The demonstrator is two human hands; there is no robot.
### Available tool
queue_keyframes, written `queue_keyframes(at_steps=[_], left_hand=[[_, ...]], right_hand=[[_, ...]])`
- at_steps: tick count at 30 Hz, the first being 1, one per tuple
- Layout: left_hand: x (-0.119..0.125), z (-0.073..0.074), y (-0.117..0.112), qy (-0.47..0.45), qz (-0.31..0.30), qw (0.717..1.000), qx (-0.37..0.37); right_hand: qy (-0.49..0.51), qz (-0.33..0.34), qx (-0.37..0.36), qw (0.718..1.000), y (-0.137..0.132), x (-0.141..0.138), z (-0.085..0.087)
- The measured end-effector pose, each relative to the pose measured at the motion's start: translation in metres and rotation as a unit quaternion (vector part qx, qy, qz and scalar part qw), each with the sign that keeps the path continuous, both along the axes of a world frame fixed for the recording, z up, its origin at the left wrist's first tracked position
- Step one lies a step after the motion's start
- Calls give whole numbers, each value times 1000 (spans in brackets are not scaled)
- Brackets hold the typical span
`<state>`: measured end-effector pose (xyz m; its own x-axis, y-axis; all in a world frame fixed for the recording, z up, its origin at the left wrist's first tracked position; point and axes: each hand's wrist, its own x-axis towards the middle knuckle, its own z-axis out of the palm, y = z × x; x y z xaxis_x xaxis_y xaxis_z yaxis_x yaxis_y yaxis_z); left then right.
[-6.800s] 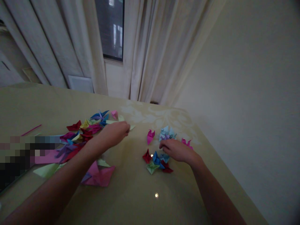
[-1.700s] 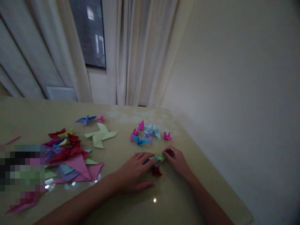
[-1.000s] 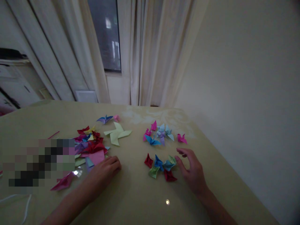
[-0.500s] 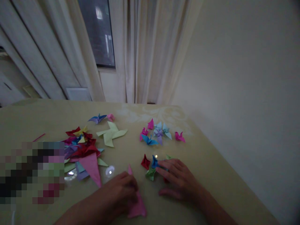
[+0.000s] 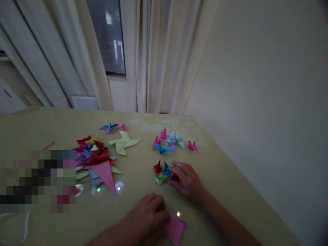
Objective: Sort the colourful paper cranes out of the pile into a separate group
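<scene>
Near the front of the table my left hand (image 5: 151, 213) is closed on a pink folded paper (image 5: 176, 229), which sticks out to the right of its fingers. My right hand (image 5: 188, 179) reaches over a small cluster of folded paper pieces, its fingers apart and its fingertips at a dark red piece (image 5: 175, 178). Beside them lie a blue piece (image 5: 167, 169), a red piece (image 5: 158, 167) and a light green piece (image 5: 160, 178). Part of the cluster is hidden beneath the right fingers.
A pale green paper pinwheel (image 5: 123, 142) lies left of centre. Several paper cranes (image 5: 163, 149) are grouped farther back. At the left is a mixed heap with a pink pointed paper (image 5: 106, 174) on it. The table's right edge runs along a wall (image 5: 269, 102).
My left hand has moved right with the pink paper, now turned differently. My right hand has shifted slightly back and left, and the pieces under it sit closer together.
</scene>
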<state>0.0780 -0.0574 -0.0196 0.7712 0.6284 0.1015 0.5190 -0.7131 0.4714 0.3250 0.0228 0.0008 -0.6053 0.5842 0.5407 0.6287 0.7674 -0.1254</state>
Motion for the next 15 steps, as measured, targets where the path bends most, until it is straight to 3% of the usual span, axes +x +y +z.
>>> queue_keyframes(at_steps=[4, 6, 9, 12, 14, 15], left_hand=[[-15, 10, -7, 6, -12, 1000, -17], [-30, 18, -2, -6, 22, 999, -47], [-72, 29, 17, -3, 189, 981, -35], [-117, 29, 34, 89, 374, 919, 91], [-135, 24, 39, 146, 426, 885, 120], [-139, 22, 40, 164, 429, 881, 115]], right_hand=[[20, 23, 35, 999, -4, -8, 7], [18, 71, 59, 996, -11, -13, 9], [-13, 176, 75, 981, -27, -25, 6], [-75, 264, 60, 960, -43, -44, -3], [-99, 286, 48, 952, -48, -56, -9], [-102, 286, 41, 952, -49, -60, -11]])
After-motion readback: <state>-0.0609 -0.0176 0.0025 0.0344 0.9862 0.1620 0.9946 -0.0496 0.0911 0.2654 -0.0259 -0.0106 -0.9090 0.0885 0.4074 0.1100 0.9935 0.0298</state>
